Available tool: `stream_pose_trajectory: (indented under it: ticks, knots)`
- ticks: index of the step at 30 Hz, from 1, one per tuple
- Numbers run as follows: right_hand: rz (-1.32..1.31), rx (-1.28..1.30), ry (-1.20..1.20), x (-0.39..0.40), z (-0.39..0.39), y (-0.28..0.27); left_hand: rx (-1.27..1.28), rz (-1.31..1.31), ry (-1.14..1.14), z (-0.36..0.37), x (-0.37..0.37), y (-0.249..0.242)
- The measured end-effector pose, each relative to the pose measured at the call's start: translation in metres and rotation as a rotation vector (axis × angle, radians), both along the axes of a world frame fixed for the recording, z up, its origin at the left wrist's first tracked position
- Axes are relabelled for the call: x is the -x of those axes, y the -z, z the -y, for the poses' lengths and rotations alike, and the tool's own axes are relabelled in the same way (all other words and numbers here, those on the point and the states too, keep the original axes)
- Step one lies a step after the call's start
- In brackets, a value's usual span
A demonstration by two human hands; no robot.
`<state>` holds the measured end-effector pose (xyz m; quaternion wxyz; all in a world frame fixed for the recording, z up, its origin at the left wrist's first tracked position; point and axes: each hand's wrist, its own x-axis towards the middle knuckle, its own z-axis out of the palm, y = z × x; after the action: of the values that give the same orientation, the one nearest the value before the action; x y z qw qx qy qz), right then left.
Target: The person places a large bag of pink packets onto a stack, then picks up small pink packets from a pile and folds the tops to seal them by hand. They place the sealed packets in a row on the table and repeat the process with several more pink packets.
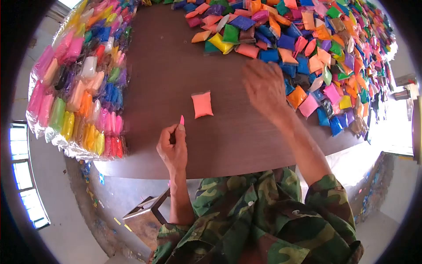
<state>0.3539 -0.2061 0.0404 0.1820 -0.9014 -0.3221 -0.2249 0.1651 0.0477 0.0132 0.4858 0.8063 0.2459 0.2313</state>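
Note:
My left hand (pixel 174 143) pinches a small, bright pink, pointed piece (pixel 182 119) upright between thumb and fingertips; its kind I cannot make out. Just beyond it, to the right, a salmon-pink filled packet (pixel 202 104) lies flat on the brown table. My right hand (pixel 263 83) is over the near edge of a big heap of small colourful packets (pixel 307 66), close to a blue packet (pixel 269 55). Its fingers are blurred and partly hidden, so whether they grip anything does not show. A yellow packet (pixel 221 43) lies at the heap's left edge.
Along the left side of the table (pixel 154 83) stand stacked clear bags (pixel 79 97) with rows of coloured packets. A wooden stool (pixel 147 215) is below the table's front edge, at left. Coloured scraps lie on the floor by the walls.

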Motion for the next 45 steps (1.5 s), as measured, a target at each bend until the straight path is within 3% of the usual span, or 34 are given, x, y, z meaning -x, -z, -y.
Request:
stream_pose_trajectory:
  ticks: [4, 10, 13, 16, 19, 22, 28, 37, 40, 45]
  knots:
    - [0.144, 0.028, 0.192, -0.05, 0.004, 0.011, 0.048, -0.036, -0.025, 0.003, -0.001, -0.007]
    - [0.007, 0.051, 0.278, -0.068, -0.006, 0.011, -0.015, -0.027, -0.001, 0.0, 0.0, -0.003]
    - [0.106, 0.015, 0.232, -0.05, -0.004, 0.002, 0.022, -0.045, -0.022, 0.001, 0.0, -0.002]
    - [0.034, -0.175, 0.147, -0.014, -0.006, -0.017, -0.033, -0.047, -0.011, -0.001, 0.0, -0.001]
    - [-0.603, -0.369, 0.12, 0.02, -0.01, -0.03, -0.012, -0.044, -0.017, 0.001, 0.0, -0.003]
    - [-0.781, -0.496, 0.078, 0.026, -0.016, 0.003, -0.054, 0.004, -0.008, -0.001, -0.001, 0.006]
    - [-0.609, -0.382, 0.172, 0.038, -0.027, 0.012, 0.021, 0.03, 0.01, -0.002, 0.0, 0.009]
    - [-0.619, -0.31, 0.168, 0.051, -0.029, 0.016, -0.016, 0.026, 0.017, -0.003, -0.001, 0.01]
    - [-0.555, -0.178, 0.195, 0.055, -0.03, 0.007, -0.041, 0.041, 0.022, -0.004, -0.001, 0.011]
    - [-0.38, -0.249, 0.11, 0.064, -0.026, -0.001, -0.054, 0.029, 0.022, -0.005, 0.001, 0.013]
